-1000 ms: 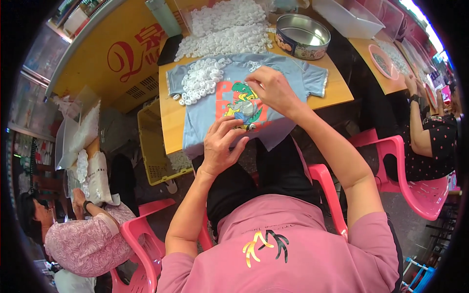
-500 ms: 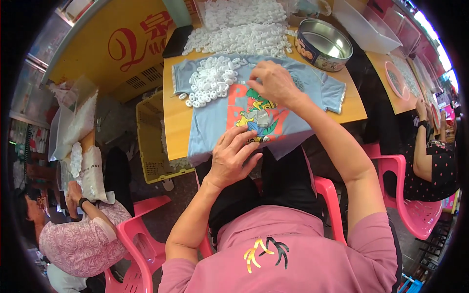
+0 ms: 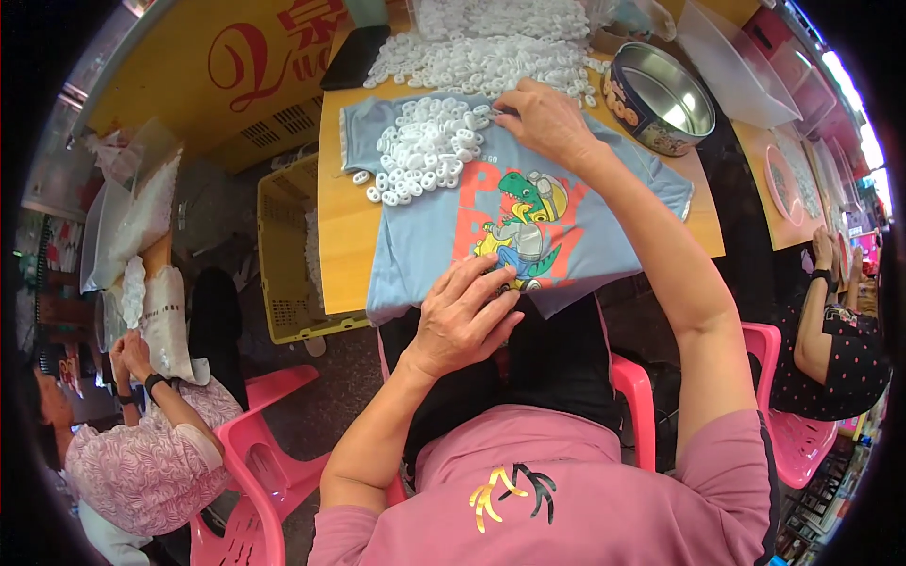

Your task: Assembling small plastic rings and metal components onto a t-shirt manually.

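A light blue T-shirt (image 3: 415, 245) with a dinosaur print lies spread over the wooden table, its near end hanging over the edge. A heap of small white oval plastic pieces with two holes (image 3: 429, 146) sits on its upper left part. My left hand (image 3: 464, 321) rests at the shirt's near edge, fingers stretched out over the bottom of the print. My right hand (image 3: 549, 121) is at the far side of the shirt, just right of the heap. Its fingers and thumb are drawn together at the heap's edge; what is between them is hidden.
Behind the shirt lies a larger mass of white pieces (image 3: 481, 58). A round metal tin (image 3: 661, 99) stands at the far right, a black phone-like slab (image 3: 356, 57) at the far left. A yellow crate (image 3: 293, 250) is left of the table. Other people sit at both sides.
My right hand has moved from above the print to the heap's right edge, uncovering the print. My left hand stays on the near edge. The whole view has shifted slightly.
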Available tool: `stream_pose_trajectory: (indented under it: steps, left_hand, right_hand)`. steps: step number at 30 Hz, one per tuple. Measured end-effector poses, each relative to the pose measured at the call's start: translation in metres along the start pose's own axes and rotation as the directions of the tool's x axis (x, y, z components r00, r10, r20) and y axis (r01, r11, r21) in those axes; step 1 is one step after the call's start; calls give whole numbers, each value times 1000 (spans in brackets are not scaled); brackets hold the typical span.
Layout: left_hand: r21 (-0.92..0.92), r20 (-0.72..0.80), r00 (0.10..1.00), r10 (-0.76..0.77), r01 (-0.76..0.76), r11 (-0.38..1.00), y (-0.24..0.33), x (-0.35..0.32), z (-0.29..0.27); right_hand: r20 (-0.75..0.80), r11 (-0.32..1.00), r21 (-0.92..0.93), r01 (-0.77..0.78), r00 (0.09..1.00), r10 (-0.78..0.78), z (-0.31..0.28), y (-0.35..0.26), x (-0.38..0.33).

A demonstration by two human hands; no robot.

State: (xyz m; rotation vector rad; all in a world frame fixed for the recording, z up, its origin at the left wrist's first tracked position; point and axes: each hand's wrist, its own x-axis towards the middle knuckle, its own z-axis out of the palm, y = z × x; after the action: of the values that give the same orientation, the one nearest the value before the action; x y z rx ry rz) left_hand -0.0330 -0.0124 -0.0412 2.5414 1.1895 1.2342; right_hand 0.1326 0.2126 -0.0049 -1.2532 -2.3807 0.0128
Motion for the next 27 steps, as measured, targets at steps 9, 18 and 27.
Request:
stream_pose_trajectory:
  steps: [9,18,27]
  left_hand:
    - [-2,4,1000,-17,17,1000,-1,-1,1]
    - [-23,-3,1000,-21,21,1000,-2,-1,3]
    - [-9,6,1000,-21,21,1000,-2,-1,3]
  right_hand:
    - [-5,982,167,91,996,-92,-20,5,-10]
    - [420,954,291,74,886,-197,-58,19,-16]
    - [91,970,134,204,972,-217,-7,2,11]
